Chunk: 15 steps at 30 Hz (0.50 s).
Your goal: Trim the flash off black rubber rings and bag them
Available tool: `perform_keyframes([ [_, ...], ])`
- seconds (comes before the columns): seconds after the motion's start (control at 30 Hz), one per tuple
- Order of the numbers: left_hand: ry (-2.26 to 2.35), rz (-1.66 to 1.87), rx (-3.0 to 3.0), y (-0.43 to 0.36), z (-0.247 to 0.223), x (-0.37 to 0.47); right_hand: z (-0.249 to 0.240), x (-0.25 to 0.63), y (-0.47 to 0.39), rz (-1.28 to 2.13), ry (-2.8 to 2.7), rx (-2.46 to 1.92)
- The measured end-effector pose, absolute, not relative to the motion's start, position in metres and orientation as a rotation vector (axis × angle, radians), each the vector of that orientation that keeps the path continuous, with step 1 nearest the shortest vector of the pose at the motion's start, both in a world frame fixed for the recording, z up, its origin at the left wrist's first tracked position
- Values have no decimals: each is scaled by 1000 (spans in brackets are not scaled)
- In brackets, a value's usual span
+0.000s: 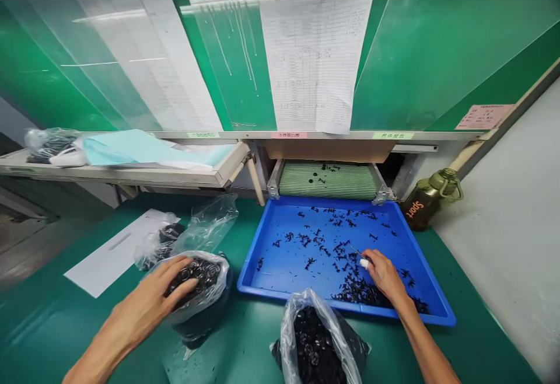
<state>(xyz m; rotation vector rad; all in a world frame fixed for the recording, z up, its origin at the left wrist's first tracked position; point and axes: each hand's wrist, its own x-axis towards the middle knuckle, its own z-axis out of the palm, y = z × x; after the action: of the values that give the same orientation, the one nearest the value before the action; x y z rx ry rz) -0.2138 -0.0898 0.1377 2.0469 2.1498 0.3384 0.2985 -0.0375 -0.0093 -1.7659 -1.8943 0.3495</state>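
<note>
My left hand [164,290] rests at the mouth of a clear plastic bag [221,273] of round black parts, its fingers spread over the parts. Inside the blue tray [271,250], at its right side, my right hand [382,273] has its fingers closed on a thin pointed metal tool [356,251]. Something white is wrapped round one fingertip or held there. Small black pieces [361,290] lie scattered in the tray, densest near its front edge below my right hand. A second open bag of black parts [312,343] stands in front of the tray.
Behind the tray, a green ribbed conveyor [328,180] carries a few black pieces. A dark green bottle [431,197] stands at the back right. White paper [109,255] and another plastic bag [160,244] lie at left, below a shelf [175,180]. Papers hang on the green board [415,51].
</note>
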Motion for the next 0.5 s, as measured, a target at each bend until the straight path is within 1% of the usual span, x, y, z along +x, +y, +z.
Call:
perform_keyframes([
  [0.1,2279,489,2041,-78,150,-172,-10,294,-32,430,-1937,-1709],
  [0.13,2228,578,2043,-68,150,-152,-11,293,-30,452,-1930,-1704],
  [0.2,1971,716,2073,-38,139,-106,-17,291,-28,472,-1886,-1710],
  [0.27,1750,789,2093,2,115,-59,-23,293,-28,470,-1827,-1724],
  [0.33,1612,783,2094,46,84,-20,-26,297,-30,475,-1780,-1735],
  [0.5,1588,660,2069,132,15,45,-17,302,-34,603,-1731,-1724],
])
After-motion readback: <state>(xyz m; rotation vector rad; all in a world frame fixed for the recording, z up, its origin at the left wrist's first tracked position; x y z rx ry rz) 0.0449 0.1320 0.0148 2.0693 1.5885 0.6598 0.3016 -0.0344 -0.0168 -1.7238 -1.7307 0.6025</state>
